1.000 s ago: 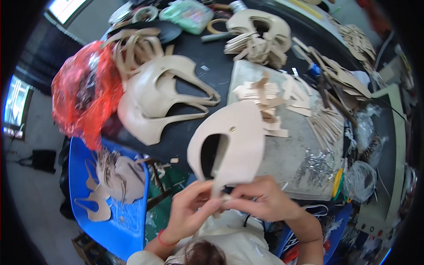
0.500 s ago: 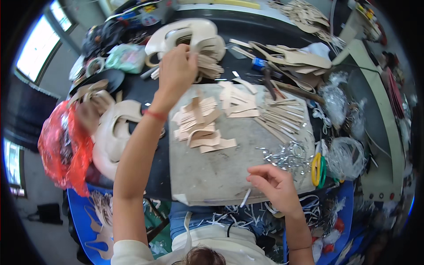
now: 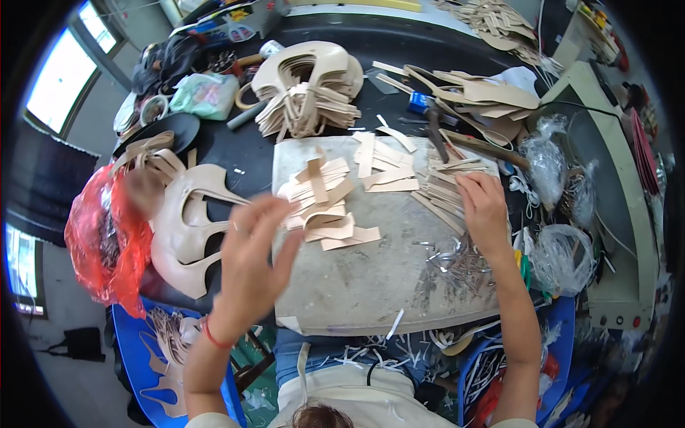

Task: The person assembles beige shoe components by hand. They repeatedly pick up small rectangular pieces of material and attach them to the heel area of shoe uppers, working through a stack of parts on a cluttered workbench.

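Note:
My left hand (image 3: 257, 253) hangs over the left edge of the grey work board (image 3: 342, 285), thumb and fingers apart and empty, slightly smeared by motion. It is near a loose pile of flat beige strips (image 3: 332, 207). At the board's right, my right hand (image 3: 486, 210) reaches down to a bundle of narrow beige strips (image 3: 439, 203); its fingertips are pinched at the strips and partly hidden. A second group of flat strips (image 3: 389, 171) lies between the piles. Just below my right hand are small metal pieces (image 3: 457, 260). Beyond the board stands a stack of curved beige cut-outs (image 3: 307, 85).
Further beige cut-outs (image 3: 182, 235) and a red plastic bag (image 3: 107, 242) lie at the left. A hammer (image 3: 434, 132) rests at the board's far right. Along the right are yellow-and-green-handled scissors (image 3: 524, 267) and clear plastic bags (image 3: 564, 257). Blue bins (image 3: 135, 357) flank my lap.
My left hand has drawn back from the stack of curved cut-outs toward me. My right hand has moved from the board's near edge up to the narrow strips.

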A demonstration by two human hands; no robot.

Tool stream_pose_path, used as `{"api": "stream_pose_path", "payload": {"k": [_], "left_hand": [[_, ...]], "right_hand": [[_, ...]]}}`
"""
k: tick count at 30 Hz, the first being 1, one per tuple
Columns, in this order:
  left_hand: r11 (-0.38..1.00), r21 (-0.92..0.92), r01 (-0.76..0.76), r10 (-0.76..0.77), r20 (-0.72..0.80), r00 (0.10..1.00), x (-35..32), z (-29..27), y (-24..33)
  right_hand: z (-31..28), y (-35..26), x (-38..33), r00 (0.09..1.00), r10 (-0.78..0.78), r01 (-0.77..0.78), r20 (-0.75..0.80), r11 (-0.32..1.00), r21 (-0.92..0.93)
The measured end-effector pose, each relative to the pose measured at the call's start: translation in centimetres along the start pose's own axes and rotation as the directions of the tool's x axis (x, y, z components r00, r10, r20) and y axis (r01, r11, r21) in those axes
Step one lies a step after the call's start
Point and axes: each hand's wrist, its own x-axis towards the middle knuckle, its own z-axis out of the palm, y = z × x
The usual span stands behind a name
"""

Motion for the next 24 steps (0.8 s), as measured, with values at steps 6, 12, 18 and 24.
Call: {"api": "stream_pose_path", "payload": {"k": [6, 12, 18, 24], "left_hand": [[0.925, -0.341, 0.166, -0.142, 0.093, 0.985, -7.2, 0.4, 3.6], [0.633, -0.643, 0.431, -0.322, 0.288, 0.902, -8.5, 3.0, 5.8], [0.280, -0.764, 0.581, -0.464, 0.422, 0.779, -7.5, 5.0, 6.1], [0.055, -0.798, 0.600, -0.454, 0.515, 0.727, -6.9, 4.9, 5.0]], "right_hand": [[-0.8, -1.3, 0.4, 0.995, 0.075, -0.075, -0.067, 0.997, -0.003], [-2.5, -14.3, -2.8, 0.974, 0.153, -0.214, 0.168, 0.866, 0.451], [-1.1, -15.7, -1.9, 0.995, 0.096, -0.100, 0.033, 0.891, 0.443], [-1.3, -11.4, -0.8, 0.992, 0.120, -0.123, 0.032, 0.988, 0.095]]}}
